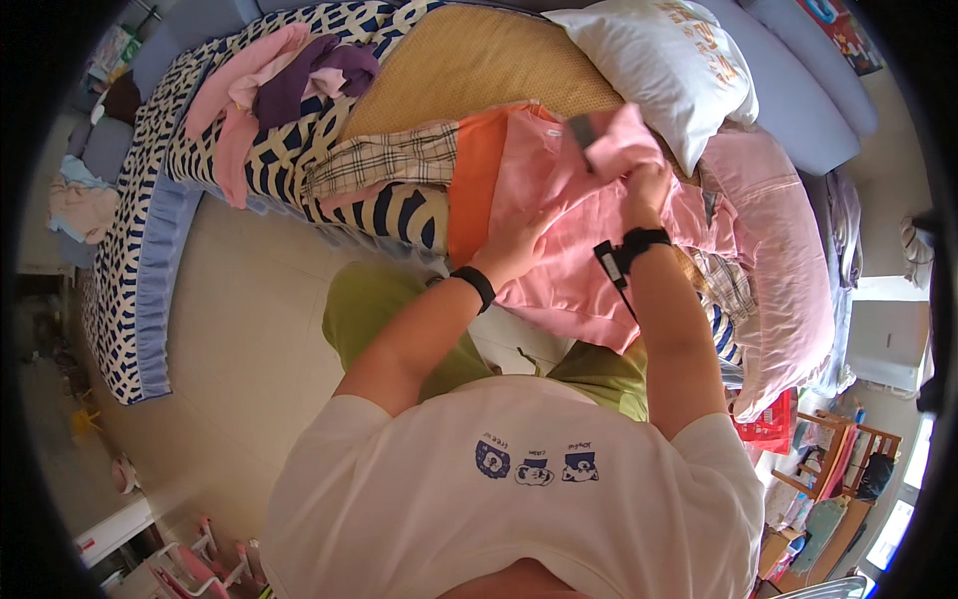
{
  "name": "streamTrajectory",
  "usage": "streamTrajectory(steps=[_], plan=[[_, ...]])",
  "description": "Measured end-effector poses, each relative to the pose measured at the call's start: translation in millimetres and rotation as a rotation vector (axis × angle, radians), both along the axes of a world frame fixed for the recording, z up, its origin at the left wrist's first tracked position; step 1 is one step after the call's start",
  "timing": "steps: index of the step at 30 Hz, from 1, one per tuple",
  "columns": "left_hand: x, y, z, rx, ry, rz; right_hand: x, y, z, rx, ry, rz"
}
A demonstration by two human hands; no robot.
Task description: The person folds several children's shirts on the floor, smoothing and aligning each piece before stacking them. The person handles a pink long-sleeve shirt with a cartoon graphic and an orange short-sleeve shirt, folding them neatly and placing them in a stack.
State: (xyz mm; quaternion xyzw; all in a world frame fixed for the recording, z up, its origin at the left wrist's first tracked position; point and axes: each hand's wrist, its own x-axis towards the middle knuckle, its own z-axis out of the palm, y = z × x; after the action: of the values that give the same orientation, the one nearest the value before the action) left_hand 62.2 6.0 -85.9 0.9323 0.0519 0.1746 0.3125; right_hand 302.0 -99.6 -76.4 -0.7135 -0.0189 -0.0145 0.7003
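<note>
A pink sweatshirt (pixel 569 254) lies spread before me over the sofa edge, its hem hanging above my knees. My left hand (pixel 516 243) rests on its front with the fingers spread. My right hand (pixel 648 187) grips a raised, slightly blurred part of pink fabric (pixel 625 142) with a dark grey patch, near the garment's upper right. Beneath the sweatshirt, an orange garment (pixel 471 180) shows on its left side, and a beige plaid sleeve (pixel 389 161) extends left from it. More plaid cloth (pixel 722 281) shows at the right.
The sofa bears a patterned cover (pixel 254 168) and a woven mat (pixel 479 64). Pink and purple clothes (pixel 299 82) lie in a heap at the upper left. A white pillow (pixel 673 67) and a pink pillow (pixel 786 254) flank the work on the right. Tiled floor (pixel 239 299) shows at the left.
</note>
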Motion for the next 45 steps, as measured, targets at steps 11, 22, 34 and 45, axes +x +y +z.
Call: streamTrajectory(steps=[11,22,34,45], plan=[[-34.3,26.5,8.7,-0.144,-0.012,0.671,-81.6,88.5,86.3,0.585,-0.064,0.942],[-79.3,73.8,-42.5,-0.641,0.14,0.647,-122.6,-9.4,13.0,-1.262,-0.418,0.972],[-95.2,81.6,-21.6,-0.426,0.087,0.881,-132.3,-36.6,48.1,-1.528,-0.457,1.131],[-81.4,217.1,21.0,0.178,0.27,0.714,-121.0,-32.9,30.7,-1.459,-0.216,1.119]])
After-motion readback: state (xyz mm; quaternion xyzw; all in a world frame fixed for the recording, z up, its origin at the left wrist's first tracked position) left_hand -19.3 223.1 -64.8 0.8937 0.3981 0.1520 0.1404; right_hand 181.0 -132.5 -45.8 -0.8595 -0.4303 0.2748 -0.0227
